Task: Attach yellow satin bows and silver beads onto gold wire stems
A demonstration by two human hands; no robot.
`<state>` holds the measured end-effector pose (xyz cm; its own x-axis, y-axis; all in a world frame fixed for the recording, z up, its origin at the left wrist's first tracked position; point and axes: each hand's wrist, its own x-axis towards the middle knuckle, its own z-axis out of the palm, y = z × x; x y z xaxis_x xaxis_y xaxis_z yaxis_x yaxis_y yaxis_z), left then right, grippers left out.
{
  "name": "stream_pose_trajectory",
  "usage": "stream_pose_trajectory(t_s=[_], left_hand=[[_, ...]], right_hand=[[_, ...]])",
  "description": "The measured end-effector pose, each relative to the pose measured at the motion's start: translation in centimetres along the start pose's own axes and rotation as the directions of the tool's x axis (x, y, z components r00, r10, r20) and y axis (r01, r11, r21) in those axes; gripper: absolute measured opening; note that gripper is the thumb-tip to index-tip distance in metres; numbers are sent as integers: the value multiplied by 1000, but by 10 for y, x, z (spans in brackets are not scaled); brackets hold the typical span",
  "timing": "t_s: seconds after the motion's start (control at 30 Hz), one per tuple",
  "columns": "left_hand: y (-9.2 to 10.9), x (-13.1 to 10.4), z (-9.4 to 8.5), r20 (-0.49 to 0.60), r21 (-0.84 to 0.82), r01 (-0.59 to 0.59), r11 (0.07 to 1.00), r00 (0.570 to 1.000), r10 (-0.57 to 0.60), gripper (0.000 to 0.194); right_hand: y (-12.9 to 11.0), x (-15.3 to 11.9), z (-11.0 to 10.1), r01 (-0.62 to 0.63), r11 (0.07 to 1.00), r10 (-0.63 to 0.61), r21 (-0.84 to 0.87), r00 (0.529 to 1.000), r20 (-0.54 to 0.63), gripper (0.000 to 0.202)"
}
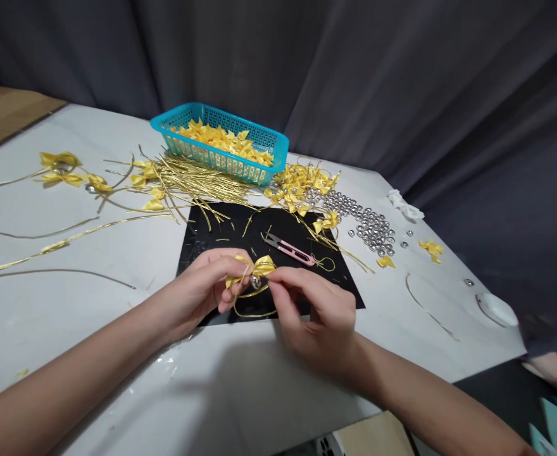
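Observation:
Between the fingers of my left hand [216, 278] is a yellow ribbon bow [263, 263] with a silver bell-like bead [256, 282] at its middle. My right hand [314, 307] pinches a thin gold cord [254, 315] that loops below the bow; the exact pinch point is partly hidden by the fingertips. Both hands are above a black mat [240, 221]. Pink-handled thread snips [290, 248] lie on the mat just beyond my hands, beside short cord scraps.
A blue basket [281, 152] of yellow bows stands at the back. Gold cords [202, 179] are heaped before it. Silver beads [376, 231] and finished-looking bows [302, 180] spread to the right. More corded bows [60, 168] lie left. A white object [497, 309] sits near the right edge.

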<state>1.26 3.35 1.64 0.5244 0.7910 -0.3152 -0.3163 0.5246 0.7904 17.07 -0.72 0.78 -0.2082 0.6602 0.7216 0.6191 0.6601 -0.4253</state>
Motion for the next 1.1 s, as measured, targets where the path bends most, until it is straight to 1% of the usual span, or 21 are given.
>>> stream_pose_trajectory(t_s=[0.2, 0.3, 0.47, 0.6, 0.7, 0.8, 0.93, 1.1], left_hand=[[1, 0, 0, 3, 36, -20, 999, 1000, 20, 15], [1, 0, 0, 12, 35, -24, 999, 1000, 23, 16], [-1, 0, 2, 37, -4, -23, 1000, 999, 23, 17], [-3, -2, 3, 34, -38, -8, 999, 999, 9, 18], [-6, -2, 4, 50, 4, -6, 1000, 999, 6, 14], [-7, -1, 3, 63, 47, -11, 999, 998, 8, 12], [-8, 0, 2, 50, 64, -34, 997, 998, 31, 13], [-7, 0, 3, 48, 21, -13, 1000, 999, 12, 16]], right_hand=[[-1, -3, 3, -25, 999, 26, 22, 1000, -11, 12], [-2, -4, 4, -45, 997, 45, 69, 999, -3, 13], [-3, -8, 6, -91, 985, 90, 149, 996, 9, 16], [-3, -10, 8, -122, 974, 121, 190, 993, 16, 19], [-4, -10, 9, -116, 970, 117, 213, 993, 7, 20], [-4, -8, 9, -115, 970, 119, 216, 993, -7, 19], [-3, -7, 9, -129, 973, 132, 189, 991, -1, 16], [-2, -8, 12, -116, 972, 122, 205, 992, -20, 17]])
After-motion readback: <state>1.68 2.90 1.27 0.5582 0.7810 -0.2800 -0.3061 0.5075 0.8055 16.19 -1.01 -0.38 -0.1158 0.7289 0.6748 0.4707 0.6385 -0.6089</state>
